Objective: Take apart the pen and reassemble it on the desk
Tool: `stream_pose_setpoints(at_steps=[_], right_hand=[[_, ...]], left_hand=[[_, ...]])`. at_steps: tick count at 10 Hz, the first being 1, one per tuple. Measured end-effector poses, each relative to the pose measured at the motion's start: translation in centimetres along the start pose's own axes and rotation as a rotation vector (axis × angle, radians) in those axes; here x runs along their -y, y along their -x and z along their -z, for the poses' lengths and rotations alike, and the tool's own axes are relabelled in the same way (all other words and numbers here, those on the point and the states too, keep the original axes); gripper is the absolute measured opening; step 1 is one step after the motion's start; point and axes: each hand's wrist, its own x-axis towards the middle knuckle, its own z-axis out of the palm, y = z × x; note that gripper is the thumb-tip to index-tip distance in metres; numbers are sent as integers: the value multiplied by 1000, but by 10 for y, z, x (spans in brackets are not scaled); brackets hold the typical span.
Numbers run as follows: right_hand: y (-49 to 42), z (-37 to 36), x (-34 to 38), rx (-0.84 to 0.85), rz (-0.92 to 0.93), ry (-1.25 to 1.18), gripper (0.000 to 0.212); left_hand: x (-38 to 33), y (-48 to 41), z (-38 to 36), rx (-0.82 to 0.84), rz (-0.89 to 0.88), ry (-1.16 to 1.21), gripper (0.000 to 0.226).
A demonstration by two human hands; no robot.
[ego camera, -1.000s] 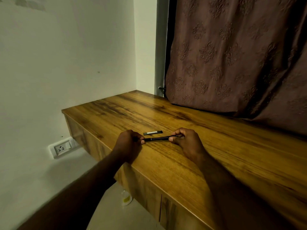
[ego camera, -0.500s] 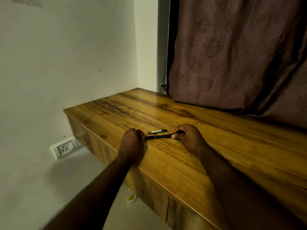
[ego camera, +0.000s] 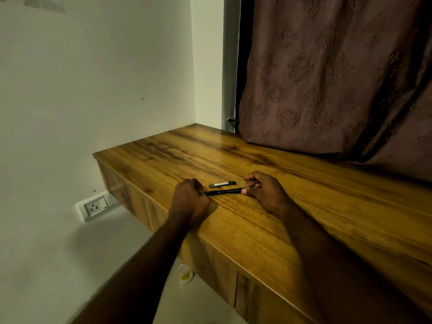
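Note:
A thin black pen body (ego camera: pixel 223 191) lies almost level just above the wooden desk (ego camera: pixel 268 220). My left hand (ego camera: pixel 190 201) is closed around its left end, which is hidden in the fist. My right hand (ego camera: pixel 264 190) pinches its right end between thumb and fingers. Just behind the pen, the dark pen cap (ego camera: pixel 222 183) with a pale clip lies flat on the desk, apart from both hands.
A patterned brown curtain (ego camera: pixel 327 78) hangs over the desk's back edge. A white wall with a socket (ego camera: pixel 94 206) stands to the left. The desk's front edge runs under my forearms, and a small bottle (ego camera: pixel 185 273) sits on the floor below.
Both hands keep their hold on the pen's ends and have shifted only slightly. The cap has stayed where it was. The camera has tilted a little.

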Motion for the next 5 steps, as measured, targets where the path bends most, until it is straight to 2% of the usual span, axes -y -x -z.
stream_pose_setpoints(at_steps=[1,3,4,5], right_hand=[[-2,-2,-2,-29,25,15,29],[6,-2,15,-137,104,292,25],[10,-6,22,-226,162,300,25],[-13,-6,34,-237,236,284,23]], left_hand=[[2,0,-1,-3,2,12,16],[-1,3,1,-11,48,111,14],[-6,-1,7,39,86,133,17],[-14,-22,12,-109,-49,113,29]])
